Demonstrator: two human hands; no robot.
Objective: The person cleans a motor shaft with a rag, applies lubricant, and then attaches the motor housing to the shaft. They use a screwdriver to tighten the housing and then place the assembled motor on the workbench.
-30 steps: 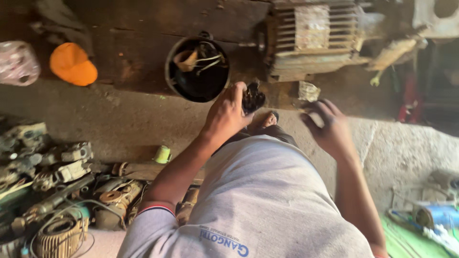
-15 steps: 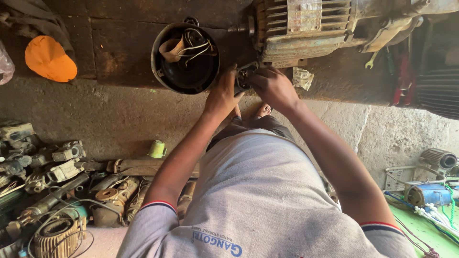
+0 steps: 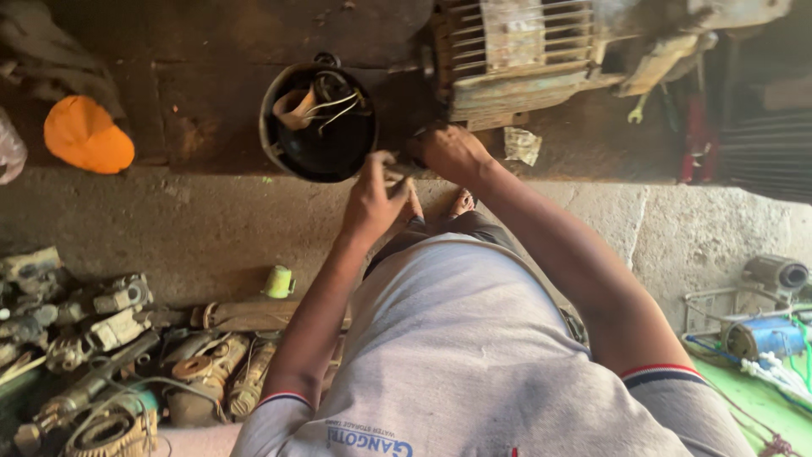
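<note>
Landmark: the open motor housing (image 3: 319, 123), a round dark shell standing on the dark workbench (image 3: 211, 101), with loose winding leads and a pale sleeve poking out of its mouth.

Left hand (image 3: 372, 199) sits just below and right of the housing rim, fingers curled, thumb and forefinger pinching toward something small at its fingertips. The item itself is too small and shadowed to identify.

Right hand (image 3: 448, 152) is right of the housing, close beside the left hand, knuckles up, fingers folded down on the same spot at the bench edge. Can't tell if it grips anything or just presses.

Finned motor body (image 3: 516, 51) is right of the housing and further back, with its shaft end pointing toward the housing. A crumpled scrap of paper (image 3: 522, 144) lies right of the housing, past the right hand. An orange cap (image 3: 87, 135) sits well left of it. Scrap armatures and parts (image 3: 101, 355) are piled on the floor, below and left.

Risks, as I judge them:
- The small part is held right at the bench edge. If the pinch slips, it drops to the floor into the scrap pile and is hard to find.
- The left wrist is near the exposed leads, so a snag could pull or nick a winding wire.
- The housing stands close to the bench edge, so a nudge from the left forearm could tip it.
</note>
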